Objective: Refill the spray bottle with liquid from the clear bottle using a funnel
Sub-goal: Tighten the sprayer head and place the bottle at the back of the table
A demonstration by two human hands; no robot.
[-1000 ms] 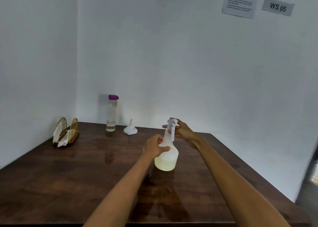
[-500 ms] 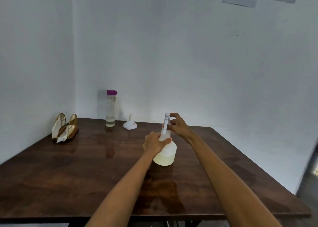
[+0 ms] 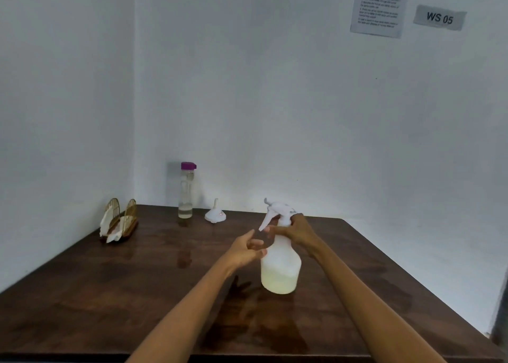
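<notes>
Head view: grey label (image 3: 439, 18) on the right wall reads "WS 05"; printed paper sheet (image 3: 378, 6) beside it, lines too small to read. Small red mark on the funnel (image 3: 215, 215), not legible. No brand readable on either bottle.

Right hand (image 3: 295, 230) wraps the neck of the spray bottle (image 3: 280, 263) just under the white trigger head (image 3: 277, 211), fingers curled round it, thumb side toward the camera. Left hand (image 3: 247, 250) sits just beside the bottle's shoulder, fingers loosely spread and half curled, holding nothing; fingertips look very near or just brushing the bottle wall, cannot tell which. Both forearms bare, reaching in from the near edge.

Spray bottle stands upright mid-worktop, translucent white, pale yellowish liquid filling roughly the lower third, trigger head on top with nozzle pointing left. Clear bottle (image 3: 186, 190) with purple cap (image 3: 188, 165) stands upright at the back near the corner, a little liquid at its bottom. Funnel sits just right of it, wide end down, spout up, apart from the bottle. Gold wire napkin holder (image 3: 121, 221) with white napkins at the far left edge.

Worktop (image 3: 110, 294) is dark brown wood, glossy, reflections of arms and bottles. Walls plain white, corner at back left, dark strip at the far right edge of frame
</notes>
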